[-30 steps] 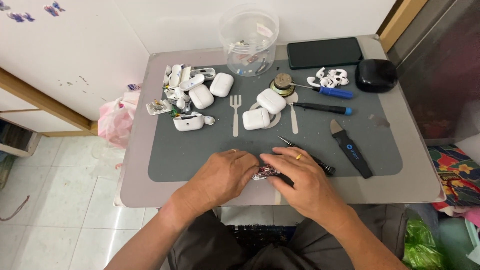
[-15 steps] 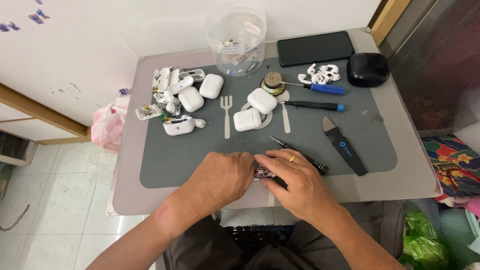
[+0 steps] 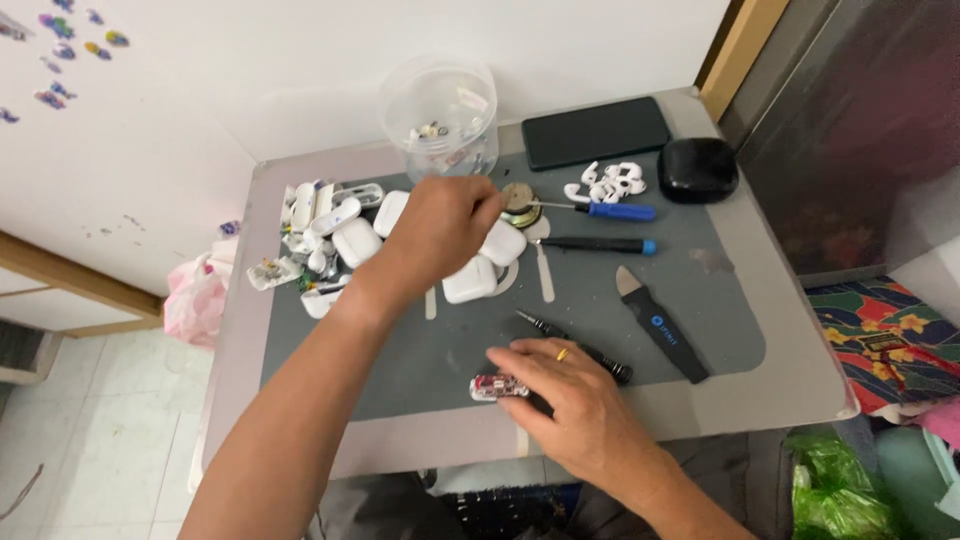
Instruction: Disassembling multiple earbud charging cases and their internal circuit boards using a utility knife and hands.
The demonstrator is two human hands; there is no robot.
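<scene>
— While the left hand stretches out across the grey mat, where does it end up?
— Over the white earbud cases in the middle of the worktop, fingertips close to a small round speaker part. The fingers curl loosely inward; whether that grip has closed on anything I cannot tell from here, since the back of the hand hides it.
— And the right hand?
— Down at the near edge of the mat. Its grip is clamped on a small red-and-silver gadget, which lies on the mat just under the fingertips. A gold ring shows on one finger.
— What lies between the two hands?
— A thin black screwdriver, running slantwise just beyond the right hand. Further right a black pry tool with a metal blade rests on the mat.
— Anything behind?
— A clear plastic tub with small bits in it stands at the far edge, beside a black phone lying flat. A heap of loose white earbuds sits below the phone, near a rounded black case. Two blue-tipped screwdrivers lie side by side there. Left of the reaching hand, more white cases and parts are piled together.
</scene>
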